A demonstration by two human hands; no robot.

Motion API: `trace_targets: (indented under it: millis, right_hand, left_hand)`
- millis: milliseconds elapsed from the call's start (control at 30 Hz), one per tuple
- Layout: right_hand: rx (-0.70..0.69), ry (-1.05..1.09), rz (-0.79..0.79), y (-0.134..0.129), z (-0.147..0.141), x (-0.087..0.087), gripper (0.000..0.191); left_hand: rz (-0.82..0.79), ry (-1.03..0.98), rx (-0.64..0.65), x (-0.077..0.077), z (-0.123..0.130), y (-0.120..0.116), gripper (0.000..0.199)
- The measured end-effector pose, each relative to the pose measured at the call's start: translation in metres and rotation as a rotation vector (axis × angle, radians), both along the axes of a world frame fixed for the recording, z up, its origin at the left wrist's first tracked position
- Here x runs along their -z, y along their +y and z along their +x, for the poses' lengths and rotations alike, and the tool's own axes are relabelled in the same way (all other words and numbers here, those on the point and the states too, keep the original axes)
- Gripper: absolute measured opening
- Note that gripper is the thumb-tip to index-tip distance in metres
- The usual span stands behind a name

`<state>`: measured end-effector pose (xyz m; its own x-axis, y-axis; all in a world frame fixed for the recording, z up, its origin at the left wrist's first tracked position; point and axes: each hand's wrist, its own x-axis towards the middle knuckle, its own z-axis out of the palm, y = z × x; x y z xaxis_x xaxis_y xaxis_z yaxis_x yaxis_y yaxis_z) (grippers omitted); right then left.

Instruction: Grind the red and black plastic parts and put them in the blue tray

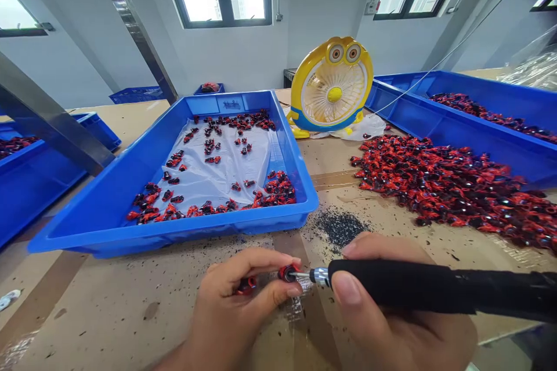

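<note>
Left grip (250,307) clamped on a red-black part (287,272) — right grip (391,313) around a black tool (400,284)

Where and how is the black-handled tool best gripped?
Probably by the thick black sleeve just behind the silver collar, from the right: it is roughly level and broad enough to wrap, while the slim tip meets the red-and-black piece in the left hand.
</note>
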<state>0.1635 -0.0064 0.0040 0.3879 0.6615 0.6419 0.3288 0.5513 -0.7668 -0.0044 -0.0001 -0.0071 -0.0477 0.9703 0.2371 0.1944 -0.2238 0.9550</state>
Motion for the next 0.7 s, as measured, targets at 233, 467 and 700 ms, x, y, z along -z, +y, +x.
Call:
trace_targets:
  millis: [233,467,700]
  right_hand:
    - [-0.042,-0.086,0.009,0.001,0.008,0.001,0.013]
    - [-0.061,-0.113,0.029,0.001,0.01,0.0,0.012]
    - [-0.055,-0.019,0.005,0.002,-0.002,-0.005,0.01]
  left_hand:
    - [-0.015,-0.046,0.033,-0.007,0.002,0.0,0.04]
    - [0.004,-0.077,0.051,-0.011,0.003,0.0,0.04]
    - [0.015,-0.074,0.052,-0.012,0.004,-0.001,0.04]
